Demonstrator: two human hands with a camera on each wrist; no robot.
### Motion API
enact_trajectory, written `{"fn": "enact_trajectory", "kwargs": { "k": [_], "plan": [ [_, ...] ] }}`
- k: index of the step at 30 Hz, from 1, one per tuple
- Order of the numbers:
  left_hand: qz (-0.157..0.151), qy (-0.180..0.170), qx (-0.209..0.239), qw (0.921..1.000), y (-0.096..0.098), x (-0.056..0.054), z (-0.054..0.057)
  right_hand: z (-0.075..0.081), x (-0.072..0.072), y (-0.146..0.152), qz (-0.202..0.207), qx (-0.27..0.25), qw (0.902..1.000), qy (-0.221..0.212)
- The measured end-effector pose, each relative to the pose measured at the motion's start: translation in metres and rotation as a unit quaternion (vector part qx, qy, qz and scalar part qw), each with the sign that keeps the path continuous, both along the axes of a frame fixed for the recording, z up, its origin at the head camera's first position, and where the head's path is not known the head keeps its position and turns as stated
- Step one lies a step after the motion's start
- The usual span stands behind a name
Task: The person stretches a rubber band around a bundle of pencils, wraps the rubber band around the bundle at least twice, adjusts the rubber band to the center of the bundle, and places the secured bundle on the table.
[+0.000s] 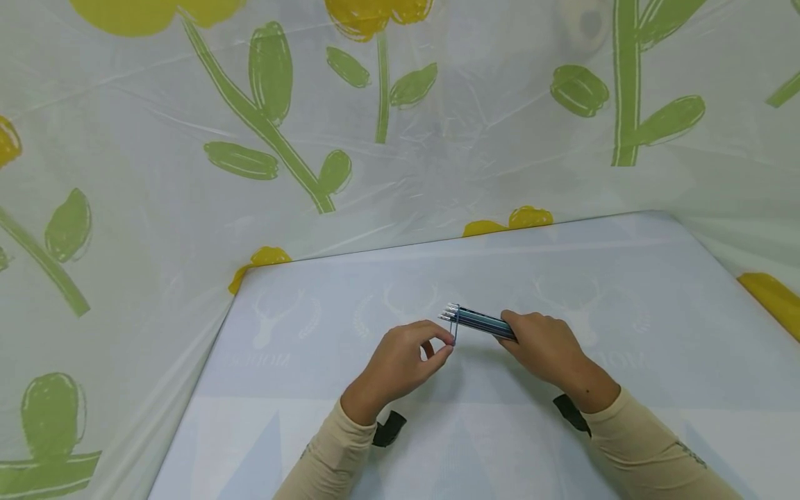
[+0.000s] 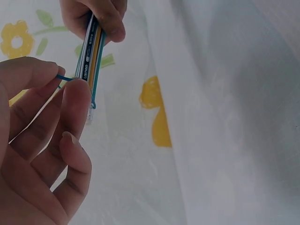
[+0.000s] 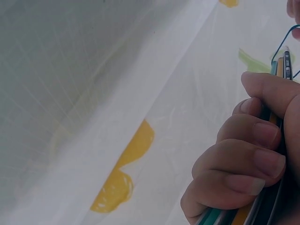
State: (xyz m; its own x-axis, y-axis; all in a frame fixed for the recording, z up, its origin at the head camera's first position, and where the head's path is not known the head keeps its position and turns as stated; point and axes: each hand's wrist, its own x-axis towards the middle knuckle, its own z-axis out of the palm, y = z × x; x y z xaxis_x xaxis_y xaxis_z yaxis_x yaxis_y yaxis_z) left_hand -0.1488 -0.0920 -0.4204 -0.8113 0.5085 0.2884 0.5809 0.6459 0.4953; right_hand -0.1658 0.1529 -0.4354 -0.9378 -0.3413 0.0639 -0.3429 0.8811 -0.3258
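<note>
In the head view my right hand (image 1: 546, 349) grips a bundle of slim pen refills (image 1: 484, 323), raised over the table with the pale tips pointing left. A thin blue rubber band (image 1: 455, 332) loops around the bundle near those tips. My left hand (image 1: 403, 361) pinches the band's lower end between thumb and fingertip, pulling it away from the refills. The left wrist view shows the band (image 2: 64, 78) stretched from the fingers to the refills (image 2: 91, 58). In the right wrist view, curled fingers wrap the teal, orange and black refills (image 3: 241, 213).
Beneath both hands is a table with a white printed cover (image 1: 500, 430). Behind it hangs a pale curtain (image 1: 156, 173) with yellow flowers and green leaves, meeting the table's back edge. A black strap piece (image 1: 389, 429) shows at the left wrist, another (image 1: 570, 414) at the right.
</note>
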Motion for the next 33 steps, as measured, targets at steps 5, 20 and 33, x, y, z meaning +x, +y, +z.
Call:
{"fn": "enact_trajectory", "kwargs": {
  "k": [5,20,33],
  "plan": [
    [-0.009,-0.009,0.0,0.9999,-0.0008,0.0,0.0001,-0.0008,0.0003,-0.0008,0.003,0.003,1.0,0.002],
    [-0.036,0.024,0.021,0.9988,-0.0013,0.0008,0.0002,-0.0016,-0.0007,-0.0022,0.0,0.013,0.9999,-0.004],
    [-0.019,0.026,0.015,0.9994,-0.0004,-0.0003,-0.002,0.001,-0.0003,-0.0025,-0.004,0.002,1.0,0.001]
  ]
}}
